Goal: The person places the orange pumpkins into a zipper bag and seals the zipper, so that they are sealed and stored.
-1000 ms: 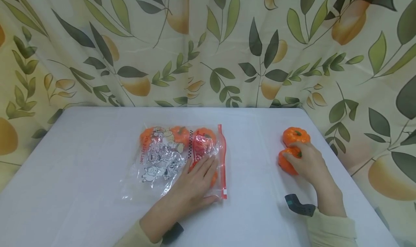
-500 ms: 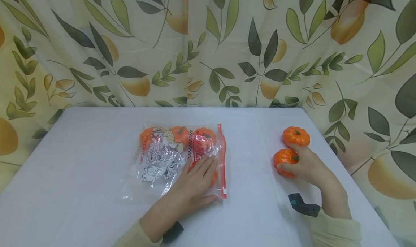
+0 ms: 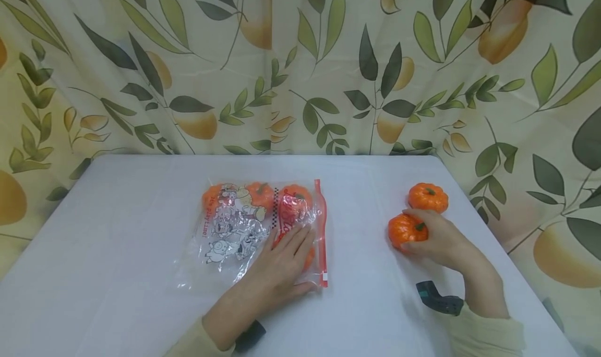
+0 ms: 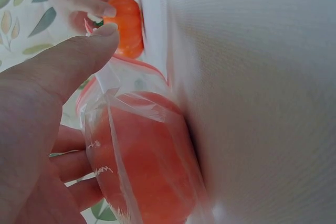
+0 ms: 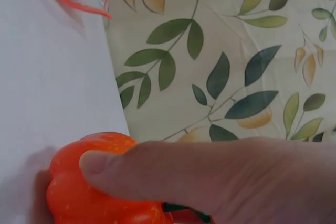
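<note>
On the table's right side my right hand (image 3: pixel 443 242) grips a small orange pumpkin (image 3: pixel 405 233) with a green stem. The right wrist view shows the thumb laid across that pumpkin (image 5: pixel 105 182). Just behind it stands a second orange pumpkin (image 3: pixel 428 197). Left of centre lies a clear zip bag (image 3: pixel 235 237) with printed cartoon figures and a red zip edge, several orange pumpkins inside. My left hand (image 3: pixel 281 268) rests on the bag's right part, fingers extended over the plastic. In the left wrist view a bagged pumpkin (image 4: pixel 152 161) sits by those fingers.
The table (image 3: pixel 117 231) has a white cover. Behind it and at the sides hangs a leaf-patterned curtain (image 3: pixel 319 85). A dark strap-like device (image 3: pixel 439 298) sits at the right wrist, and another (image 3: pixel 250 337) by the left.
My right hand has drawn the front pumpkin a little to the left, opening a small gap from the rear one. The left hand and the bag have stayed in place.
</note>
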Tool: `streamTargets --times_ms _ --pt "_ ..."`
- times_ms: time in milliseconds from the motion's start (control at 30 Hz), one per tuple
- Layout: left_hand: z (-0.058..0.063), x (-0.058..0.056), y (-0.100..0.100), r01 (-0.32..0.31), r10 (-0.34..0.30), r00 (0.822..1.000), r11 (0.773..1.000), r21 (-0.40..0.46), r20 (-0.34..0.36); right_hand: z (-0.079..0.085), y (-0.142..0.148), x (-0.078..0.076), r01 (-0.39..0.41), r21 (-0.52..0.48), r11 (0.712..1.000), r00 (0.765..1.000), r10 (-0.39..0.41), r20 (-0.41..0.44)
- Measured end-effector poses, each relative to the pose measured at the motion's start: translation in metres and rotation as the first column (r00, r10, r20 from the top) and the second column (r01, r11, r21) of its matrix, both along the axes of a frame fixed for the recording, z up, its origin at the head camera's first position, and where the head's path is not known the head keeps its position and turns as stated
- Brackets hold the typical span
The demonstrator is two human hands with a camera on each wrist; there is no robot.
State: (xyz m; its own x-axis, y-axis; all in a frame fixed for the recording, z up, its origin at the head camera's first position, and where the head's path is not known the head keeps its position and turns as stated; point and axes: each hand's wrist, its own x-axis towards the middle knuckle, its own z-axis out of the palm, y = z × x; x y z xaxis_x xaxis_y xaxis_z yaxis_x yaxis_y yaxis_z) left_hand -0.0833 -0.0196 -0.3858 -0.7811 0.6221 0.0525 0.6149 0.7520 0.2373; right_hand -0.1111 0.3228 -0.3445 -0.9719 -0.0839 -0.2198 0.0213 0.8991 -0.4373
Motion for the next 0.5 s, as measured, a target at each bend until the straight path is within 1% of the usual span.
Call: streamTargets --times_ms 167,233,367,500 --pt "0.0 -0.001 0.0 -0.005 0.005 1.0 1.0 -0.003 0.003 0.001 -0.009 -0.001 -0.029 -0.022 0.999 0.999 0.028 -0.047" --pt "-0.001 -0.001 0.0 -0.005 0.005 1.0 1.0 -0.002 -0.008 0.001 -0.013 -0.001 -0.037 -0.023 0.999 0.998 0.036 -0.06" --pt "-0.001 -0.002 -0.001 -0.004 0.004 1.0 1.0 0.008 -0.007 0.002 -0.021 -0.001 -0.056 -0.041 0.998 0.996 0.052 -0.074" --pt "-0.001 -0.002 -0.001 -0.012 0.012 1.0 1.0 0.023 -0.001 0.002 -0.03 -0.001 -0.093 -0.061 0.994 0.992 0.087 -0.088"
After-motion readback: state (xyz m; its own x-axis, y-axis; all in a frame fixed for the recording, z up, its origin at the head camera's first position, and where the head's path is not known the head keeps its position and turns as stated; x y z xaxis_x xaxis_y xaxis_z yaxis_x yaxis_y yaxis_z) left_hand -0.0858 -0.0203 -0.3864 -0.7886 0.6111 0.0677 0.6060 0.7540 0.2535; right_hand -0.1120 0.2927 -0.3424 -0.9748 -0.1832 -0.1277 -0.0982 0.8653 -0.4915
